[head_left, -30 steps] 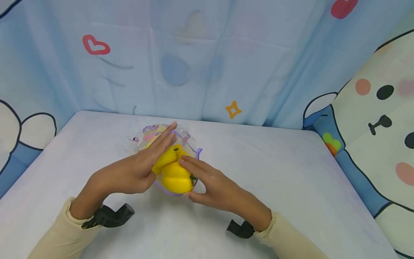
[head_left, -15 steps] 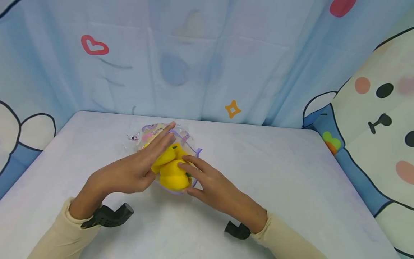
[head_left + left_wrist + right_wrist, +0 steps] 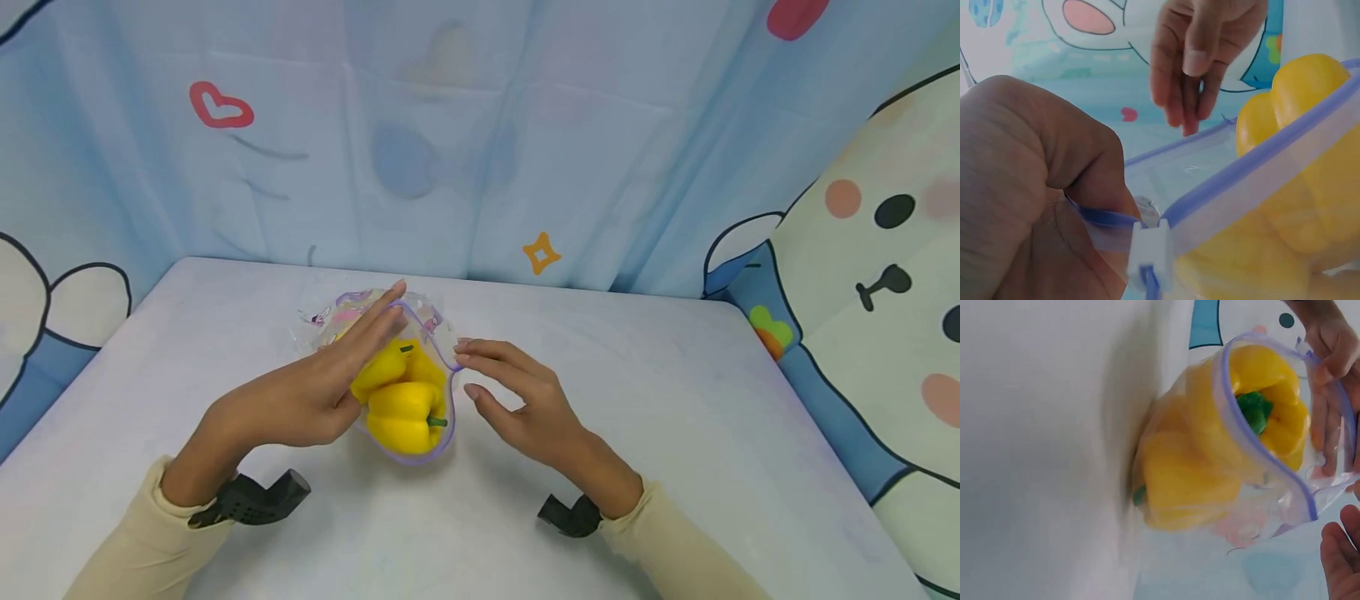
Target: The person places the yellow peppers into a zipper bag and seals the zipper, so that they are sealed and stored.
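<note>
A clear zip bag with a purple rim (image 3: 431, 457) stands mouth-open on the table, holding yellow bell peppers. The front pepper (image 3: 401, 408) shows its green stem, and another pepper (image 3: 384, 372) lies behind it. My left hand (image 3: 307, 398) has straight fingers along the bag's left side, while its thumb (image 3: 1094, 147) pinches the rim beside the white slider (image 3: 1150, 253). My right hand (image 3: 525, 398), fingers loosely extended, is at the bag's right corner and holds nothing. Whether its fingertips touch the film cannot be told. The left hand hides part of the bag.
The white-covered table (image 3: 675, 400) reaches back to a light blue printed curtain (image 3: 480, 150). Each wrist wears a black camera mount, one on the left (image 3: 258, 500) and one on the right (image 3: 570, 515).
My right hand has come off the front pepper and moved right and up to the bag's right corner. The front pepper has settled with its stem facing right. The left hand stays put.
</note>
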{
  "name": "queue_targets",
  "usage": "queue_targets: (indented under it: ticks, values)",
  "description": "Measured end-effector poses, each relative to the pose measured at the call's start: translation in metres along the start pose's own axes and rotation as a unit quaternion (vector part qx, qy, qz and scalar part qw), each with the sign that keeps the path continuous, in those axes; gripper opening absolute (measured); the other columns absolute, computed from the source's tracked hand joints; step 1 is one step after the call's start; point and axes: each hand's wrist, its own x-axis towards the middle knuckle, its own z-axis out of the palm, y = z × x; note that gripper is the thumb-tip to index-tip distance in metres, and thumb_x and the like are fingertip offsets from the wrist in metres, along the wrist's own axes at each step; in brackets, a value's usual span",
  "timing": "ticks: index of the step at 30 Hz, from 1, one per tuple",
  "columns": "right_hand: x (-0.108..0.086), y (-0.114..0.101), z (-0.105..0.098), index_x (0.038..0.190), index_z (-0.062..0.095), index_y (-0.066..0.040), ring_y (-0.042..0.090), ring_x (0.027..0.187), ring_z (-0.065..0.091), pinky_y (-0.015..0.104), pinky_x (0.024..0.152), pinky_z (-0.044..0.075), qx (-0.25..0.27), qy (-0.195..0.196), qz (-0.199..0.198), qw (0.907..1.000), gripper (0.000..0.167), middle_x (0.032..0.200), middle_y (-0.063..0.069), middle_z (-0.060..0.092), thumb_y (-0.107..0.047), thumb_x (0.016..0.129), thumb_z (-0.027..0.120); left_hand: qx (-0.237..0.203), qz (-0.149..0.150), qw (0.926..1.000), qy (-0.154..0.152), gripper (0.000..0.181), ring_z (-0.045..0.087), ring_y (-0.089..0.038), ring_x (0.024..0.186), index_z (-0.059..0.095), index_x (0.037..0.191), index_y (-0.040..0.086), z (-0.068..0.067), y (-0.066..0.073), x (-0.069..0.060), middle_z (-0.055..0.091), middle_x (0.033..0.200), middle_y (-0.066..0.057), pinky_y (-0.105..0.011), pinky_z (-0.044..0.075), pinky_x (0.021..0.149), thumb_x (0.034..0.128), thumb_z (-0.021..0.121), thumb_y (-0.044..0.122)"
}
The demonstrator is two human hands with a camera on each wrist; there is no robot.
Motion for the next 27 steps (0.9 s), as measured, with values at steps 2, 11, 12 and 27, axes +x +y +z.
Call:
queue_targets:
  ticks: [2, 11, 12, 27]
  values:
    - [-0.003, 0.005, -0.001, 0.123, 0.062, 0.005, 0.03, 0.117, 0.057, 0.035, 0.095, 0.048, 0.011, -0.004, 0.021, 0.9997, 0.035, 0.124, 0.017, 0.06, 0.003, 0.088, 0.065, -0.003, -0.003, 1.0, -0.002, 0.105, 0.017, -0.026, 0.146, -0.011, 0.155, 0.009, 0.0, 0.0, 0.0, -0.014, 0.161, -0.009, -0.034, 0.007, 0.116, 0.0726, 0.046, -0.021]
    - [-0.008, 0.022, 0.008, 0.121, 0.065, 0.005, 0.028, 0.111, 0.061, 0.034, 0.093, 0.049, 0.036, -0.038, 0.056, 0.9971, 0.041, 0.12, 0.015, 0.064, 0.013, 0.081, 0.068, -0.002, 0.008, 1.0, 0.005, 0.105, 0.023, -0.028, 0.144, -0.01, 0.155, 0.009, 0.002, -0.002, 0.0, -0.012, 0.162, -0.011, -0.032, 0.008, 0.115, 0.0712, 0.045, -0.022]
    - [-0.008, 0.023, 0.008, 0.12, 0.066, 0.005, 0.028, 0.11, 0.061, 0.033, 0.092, 0.05, 0.033, -0.037, 0.055, 0.9973, 0.04, 0.119, 0.015, 0.064, 0.013, 0.08, 0.069, -0.002, 0.012, 0.9999, 0.006, 0.105, 0.022, -0.029, 0.144, -0.009, 0.155, 0.009, 0.002, -0.002, 0.0, -0.011, 0.162, -0.012, -0.033, 0.008, 0.116, 0.0712, 0.045, -0.022]
    - [-0.001, 0.025, 0.0, 0.098, 0.071, 0.006, 0.028, 0.095, 0.068, 0.029, 0.081, 0.054, 0.019, 0.008, 0.004, 0.9998, 0.033, 0.103, 0.017, 0.069, 0.023, 0.07, 0.071, 0.001, 0.031, 0.9995, 0.007, 0.098, 0.011, -0.027, 0.147, -0.003, 0.155, 0.003, -0.001, -0.006, -0.002, -0.006, 0.162, -0.014, -0.031, 0.008, 0.116, 0.0717, 0.043, -0.02]
